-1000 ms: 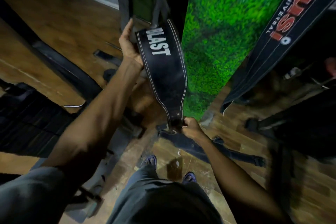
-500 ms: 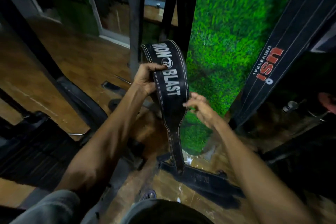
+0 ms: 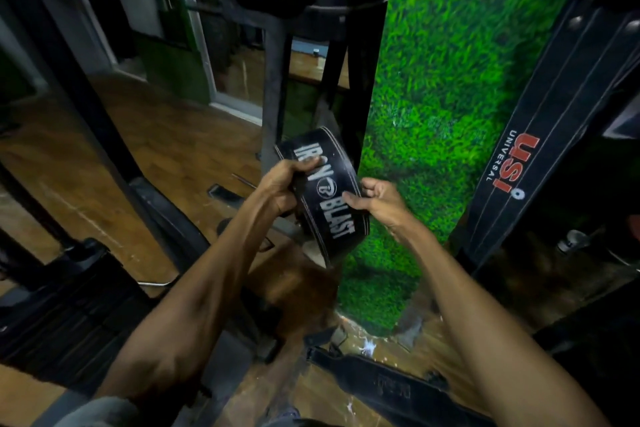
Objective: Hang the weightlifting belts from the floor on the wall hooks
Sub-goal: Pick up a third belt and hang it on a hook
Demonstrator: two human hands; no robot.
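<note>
Between gripping hands, belt point(image 3: 327, 198)

Black belt point(image 3: 391, 388) on wooden floor point(image 3: 145, 135)

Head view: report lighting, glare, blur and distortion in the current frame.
Head view: dim overall, with the grass-print wall brightest; wet-looking glare on the wooden floor; wide-angle bending of the rack posts and USI belt; motion blur softens the forearms and the floor belt, while the Iron Blast belt lettering stays readable between left hand and right hand.
</note>
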